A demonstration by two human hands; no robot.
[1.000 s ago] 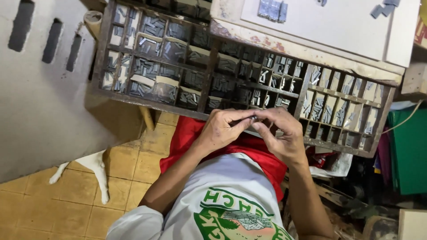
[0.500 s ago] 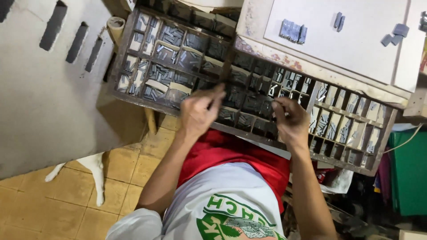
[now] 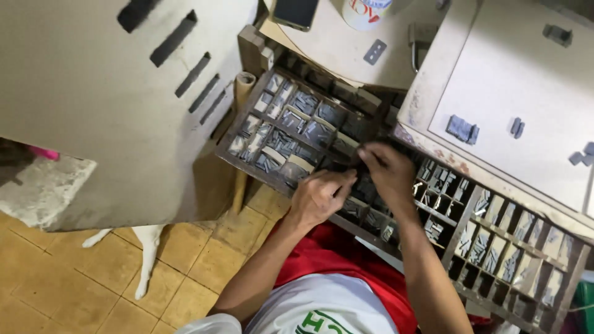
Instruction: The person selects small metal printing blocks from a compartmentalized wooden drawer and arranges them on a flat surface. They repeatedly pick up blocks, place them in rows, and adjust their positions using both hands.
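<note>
**Both hands over the middle of the type case**

Head view: a wooden type case (image 3: 322,133), split into many small compartments filled with grey metal sorts (image 3: 281,143), stretches from the upper middle down to the lower right. The left hand (image 3: 320,196) rests at the case's near edge, its fingers (image 3: 344,184) curled inward; what they pinch, if anything, is too small to tell. The right hand (image 3: 388,172) sits just right of it and slightly farther in, over the dark middle compartments, fingers (image 3: 369,156) bent down into the case; whether they grip a sort cannot be told. The two hands are nearly touching. To the far right, a pale tabletop (image 3: 532,86) carries a few loose grey metal blocks (image 3: 463,128). A large grey slotted panel (image 3: 111,105) fills the left. A phone (image 3: 296,11) lies at the far edge, and tan floor tiles (image 3: 55,291) show at the near left.
</note>
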